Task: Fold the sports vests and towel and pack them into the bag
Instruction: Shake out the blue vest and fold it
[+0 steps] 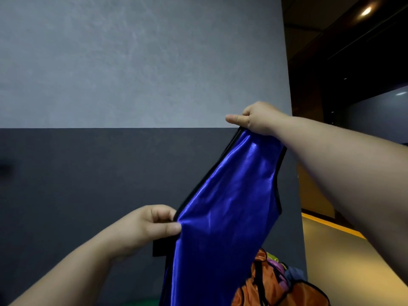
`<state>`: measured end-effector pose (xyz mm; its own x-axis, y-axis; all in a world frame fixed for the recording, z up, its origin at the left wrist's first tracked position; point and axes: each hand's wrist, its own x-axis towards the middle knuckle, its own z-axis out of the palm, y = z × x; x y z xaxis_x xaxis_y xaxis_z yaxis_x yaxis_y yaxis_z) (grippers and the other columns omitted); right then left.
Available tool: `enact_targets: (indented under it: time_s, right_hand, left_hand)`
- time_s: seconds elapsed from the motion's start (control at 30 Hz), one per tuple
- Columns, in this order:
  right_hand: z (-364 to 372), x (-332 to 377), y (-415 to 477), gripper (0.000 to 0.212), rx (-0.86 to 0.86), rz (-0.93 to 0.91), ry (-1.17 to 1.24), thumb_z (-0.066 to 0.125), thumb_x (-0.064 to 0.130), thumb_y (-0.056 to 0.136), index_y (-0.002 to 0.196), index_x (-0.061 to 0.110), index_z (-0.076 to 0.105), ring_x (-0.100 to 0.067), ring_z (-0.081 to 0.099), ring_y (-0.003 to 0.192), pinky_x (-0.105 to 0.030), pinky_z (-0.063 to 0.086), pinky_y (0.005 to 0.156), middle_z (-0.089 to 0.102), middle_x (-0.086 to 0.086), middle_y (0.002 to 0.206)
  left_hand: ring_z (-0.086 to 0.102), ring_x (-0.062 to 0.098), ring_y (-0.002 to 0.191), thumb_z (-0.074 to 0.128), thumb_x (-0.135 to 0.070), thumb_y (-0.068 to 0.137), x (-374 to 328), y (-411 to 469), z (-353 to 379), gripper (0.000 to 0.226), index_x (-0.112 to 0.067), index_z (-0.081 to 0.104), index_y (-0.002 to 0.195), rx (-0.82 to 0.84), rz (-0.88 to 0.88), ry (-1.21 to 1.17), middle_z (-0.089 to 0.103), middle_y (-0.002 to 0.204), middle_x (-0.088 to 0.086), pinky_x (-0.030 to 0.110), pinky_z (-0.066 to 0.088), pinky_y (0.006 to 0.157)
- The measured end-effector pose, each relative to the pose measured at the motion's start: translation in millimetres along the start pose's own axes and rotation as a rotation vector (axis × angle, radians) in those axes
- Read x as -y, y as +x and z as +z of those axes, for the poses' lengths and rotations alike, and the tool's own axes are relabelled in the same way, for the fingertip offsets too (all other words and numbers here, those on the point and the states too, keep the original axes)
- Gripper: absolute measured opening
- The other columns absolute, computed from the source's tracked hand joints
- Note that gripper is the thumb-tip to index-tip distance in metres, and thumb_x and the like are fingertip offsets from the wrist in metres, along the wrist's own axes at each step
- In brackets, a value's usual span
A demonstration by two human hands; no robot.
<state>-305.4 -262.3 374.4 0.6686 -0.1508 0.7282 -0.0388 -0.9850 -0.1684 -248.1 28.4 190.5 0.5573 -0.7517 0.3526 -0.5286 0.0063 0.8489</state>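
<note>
Hanging below right hand (pixel 254 118), blue vest (pixel 231 195)

Tan floor (pixel 357 268) shows at right w/ a yellow strip (pixel 331 225) along its far edge. Bottom right: orange vest (pixel 245 294) w/ black trim, purple cloth (pixel 278 267) bunched just behind it. Surface under them hidden, can't tell.

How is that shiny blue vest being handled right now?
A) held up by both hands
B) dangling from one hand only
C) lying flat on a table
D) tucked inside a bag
A: the right hand grips the blue vest at its top, the left hand pinches its edge lower down.
</note>
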Motion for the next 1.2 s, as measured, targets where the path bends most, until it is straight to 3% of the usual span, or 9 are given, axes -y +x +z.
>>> enact_targets:
  time_s: [0.07,0.17,0.5,0.6,0.77,0.83,0.9,1.0,1.2]
  right_hand:
    - [-2.2,-1.2,-1.7,0.066,0.005,0.02,0.009,0.048,0.075,0.082,0.071,0.01,0.055,-0.026,0.051,0.072,-0.035,0.04,0.069,0.055,-0.008,0.074]
    - [-3.9,-3.5,-5.7,0.064,0.01,0.047,0.046,0.05,0.073,0.082,0.065,0.012,0.053,-0.022,0.048,0.066,-0.032,0.036,0.061,0.052,-0.006,0.068]
    - [-4.3,-11.8,-8.5,0.08,0.007,0.08,0.193,0.056,0.074,0.078,0.09,-0.004,0.063,-0.024,0.052,0.072,-0.032,0.04,0.065,0.057,-0.013,0.08]
    - [-6.4,-12.6,-10.8,0.07,0.036,0.091,0.239,0.056,0.075,0.076,0.082,0.006,0.062,-0.023,0.052,0.068,-0.032,0.043,0.064,0.058,-0.012,0.079]
    - [-5.7,-15.1,-12.9,0.077,0.04,0.114,0.268,0.057,0.073,0.077,0.096,-0.001,0.066,-0.025,0.056,0.073,-0.034,0.047,0.07,0.061,-0.011,0.081]
    - [-3.8,-14.2,-13.8,0.075,0.035,0.108,0.263,0.056,0.071,0.08,0.095,-0.002,0.066,-0.025,0.054,0.073,-0.032,0.044,0.067,0.059,-0.012,0.082]
    - [-0.8,-12.7,-14.7,0.066,0.025,0.102,0.26,0.056,0.069,0.081,0.086,0.004,0.065,-0.024,0.052,0.072,-0.031,0.041,0.063,0.057,-0.01,0.079]
    - [5.5,-9.4,-15.3,0.056,-0.016,0.105,0.253,0.057,0.068,0.082,0.071,0.013,0.054,-0.022,0.048,0.068,-0.031,0.037,0.061,0.052,-0.006,0.071]
    - [14.2,-11.3,-14.7,0.058,-0.055,0.144,0.266,0.055,0.066,0.085,0.06,0.017,0.039,-0.021,0.043,0.064,-0.033,0.035,0.061,0.043,-0.003,0.062]
  left_hand:
    - [0.049,0.015,0.05,0.084,-0.066,0.049,-2.1,-0.7,2.3,0.051,-0.02,0.065,0.062,-0.026,0.02,-0.009,0.054,0.058,0.003,0.025,0.042,0.048]
    - [0.046,0.016,0.05,0.08,-0.069,0.055,-1.7,-0.2,-0.5,0.054,-0.02,0.059,0.06,-0.048,0.026,-0.021,0.05,0.059,0.005,0.027,0.04,0.049]
    - [0.043,0.019,0.046,0.089,-0.064,0.04,-1.0,7.1,-12.4,0.061,-0.016,0.063,0.067,-0.168,-0.005,-0.039,0.048,0.059,0.008,0.026,0.038,0.043]
    - [0.046,0.018,0.044,0.09,-0.062,0.036,-3.5,8.0,-11.8,0.057,-0.02,0.067,0.068,-0.206,-0.008,-0.076,0.053,0.058,0.006,0.026,0.038,0.041]
    - [0.057,0.013,0.046,0.081,-0.01,0.07,-9.5,8.0,-6.5,0.037,-0.014,0.063,0.101,-0.291,-0.033,-0.159,0.065,0.069,0.006,0.021,0.041,0.037]
    - [0.063,0.014,0.054,0.078,-0.004,0.076,-10.1,8.4,-5.9,0.04,-0.014,0.062,0.111,-0.269,-0.052,-0.09,0.069,0.073,0.007,0.022,0.047,0.044]
    - [0.067,0.017,0.065,0.082,-0.007,0.072,-10.9,8.5,-5.9,0.035,-0.011,0.068,0.104,-0.226,-0.101,0.017,0.072,0.083,0.011,0.022,0.051,0.055]
    - [0.056,0.017,0.054,0.077,-0.014,0.08,-12.0,9.3,-5.4,0.015,-0.003,0.069,0.086,-0.162,-0.16,0.204,0.064,0.07,0.011,0.023,0.043,0.05]
    - [0.052,0.013,0.059,0.085,-0.063,0.047,-2.7,5.8,-6.4,0.059,-0.015,0.065,0.074,-0.069,-0.109,0.184,0.057,0.066,0.003,0.02,0.044,0.056]
